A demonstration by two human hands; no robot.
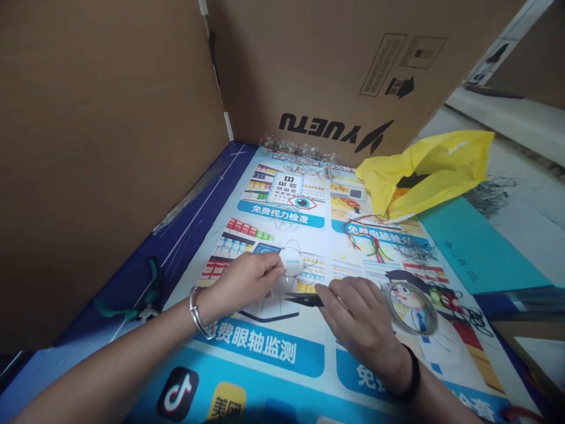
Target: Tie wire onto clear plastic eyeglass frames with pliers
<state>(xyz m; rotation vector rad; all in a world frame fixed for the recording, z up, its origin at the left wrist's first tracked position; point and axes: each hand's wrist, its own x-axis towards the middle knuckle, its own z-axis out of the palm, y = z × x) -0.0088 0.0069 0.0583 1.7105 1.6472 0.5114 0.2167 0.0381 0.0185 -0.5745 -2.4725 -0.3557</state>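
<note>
Ref. point: poster. L hand: grip closed, fingertips pinched on fine wire, over poster ctr. R hand: grip closed around blk pointed tool, over poster ctr., tip pointing L; tip contact w/ wire: cannot tell. Grn-handled pliers: on surface, L of poster. Tape roll: on poster, R side. Yel. bag: poster's far R corner. Col. threads: on poster, R half. Wire tangle: along poster's far edge.
</note>
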